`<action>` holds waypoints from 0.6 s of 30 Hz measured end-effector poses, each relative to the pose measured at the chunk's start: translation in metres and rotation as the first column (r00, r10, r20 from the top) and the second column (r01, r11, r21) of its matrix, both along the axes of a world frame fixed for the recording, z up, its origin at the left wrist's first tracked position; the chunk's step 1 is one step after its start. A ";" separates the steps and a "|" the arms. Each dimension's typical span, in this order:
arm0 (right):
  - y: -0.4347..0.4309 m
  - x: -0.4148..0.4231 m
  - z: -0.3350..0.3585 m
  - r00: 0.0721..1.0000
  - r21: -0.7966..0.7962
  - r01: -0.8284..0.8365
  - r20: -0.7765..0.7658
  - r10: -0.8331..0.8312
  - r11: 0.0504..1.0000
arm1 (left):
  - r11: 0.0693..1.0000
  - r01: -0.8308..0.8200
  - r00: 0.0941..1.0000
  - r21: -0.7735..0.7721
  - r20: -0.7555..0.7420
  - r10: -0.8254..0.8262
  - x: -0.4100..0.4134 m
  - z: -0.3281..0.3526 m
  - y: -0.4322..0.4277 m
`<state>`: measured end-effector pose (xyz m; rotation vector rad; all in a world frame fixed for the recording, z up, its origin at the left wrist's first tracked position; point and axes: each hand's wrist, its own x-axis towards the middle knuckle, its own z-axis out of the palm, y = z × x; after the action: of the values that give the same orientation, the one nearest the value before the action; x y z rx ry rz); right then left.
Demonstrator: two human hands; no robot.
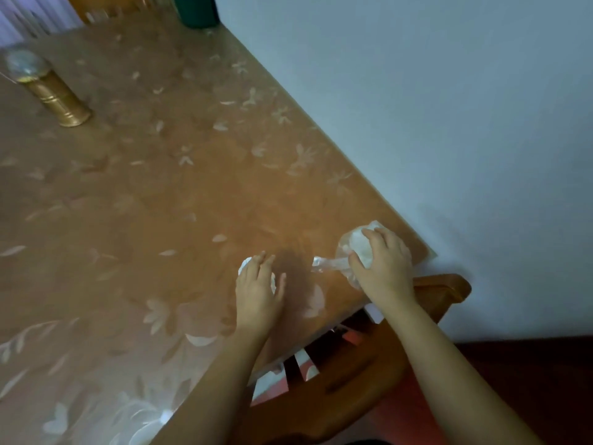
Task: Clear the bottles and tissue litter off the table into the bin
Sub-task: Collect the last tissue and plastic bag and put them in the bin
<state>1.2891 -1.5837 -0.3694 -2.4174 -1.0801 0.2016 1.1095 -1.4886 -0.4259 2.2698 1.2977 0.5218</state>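
A brown table with a pale leaf pattern fills the view. My left hand lies over a crumpled white tissue, whose edge shows past my fingertips. My right hand is near the table's right corner, closed over a white tissue wad together with a clear, crushed plastic bottle that sticks out to the left of my fingers. No bin is in view.
A gold cylinder with a clear domed top stands at the far left. A dark green container stands at the far edge. A wooden chair sits under the table's near right edge. A pale wall runs along the right.
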 end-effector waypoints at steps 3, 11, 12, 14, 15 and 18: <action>0.012 0.005 -0.013 1.000 -0.079 0.017 -0.001 -0.017 0.997 | 0.999 -0.042 0.999 -0.033 -0.011 0.042 0.002 -0.011 -0.001; 0.023 0.011 -0.032 0.995 -0.311 -0.051 -0.097 0.021 0.949 | 0.996 -0.074 0.995 -0.043 -0.071 0.071 -0.001 -0.030 -0.001; 0.023 0.012 -0.034 0.993 -0.322 -0.065 -0.111 0.030 0.945 | 0.996 -0.076 0.994 -0.046 -0.080 0.072 -0.002 -0.031 -0.002; 0.022 0.013 -0.038 0.989 -0.337 -0.084 -0.146 0.036 0.938 | 0.994 -0.086 0.993 -0.073 -0.090 0.079 -0.003 -0.034 -0.004; 0.022 0.014 -0.038 0.986 -0.342 -0.090 -0.166 0.034 0.935 | 0.993 -0.086 0.993 -0.076 -0.092 0.078 -0.004 -0.036 -0.004; 0.022 0.014 -0.039 0.978 -0.335 -0.110 -0.203 0.042 0.936 | 0.995 -0.083 0.993 -0.057 -0.094 0.078 -0.006 -0.038 -0.003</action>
<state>1.3026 -1.5621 -0.4084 -2.5911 -1.1266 0.6909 1.1031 -1.4918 -0.4644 2.2218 1.4352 0.4035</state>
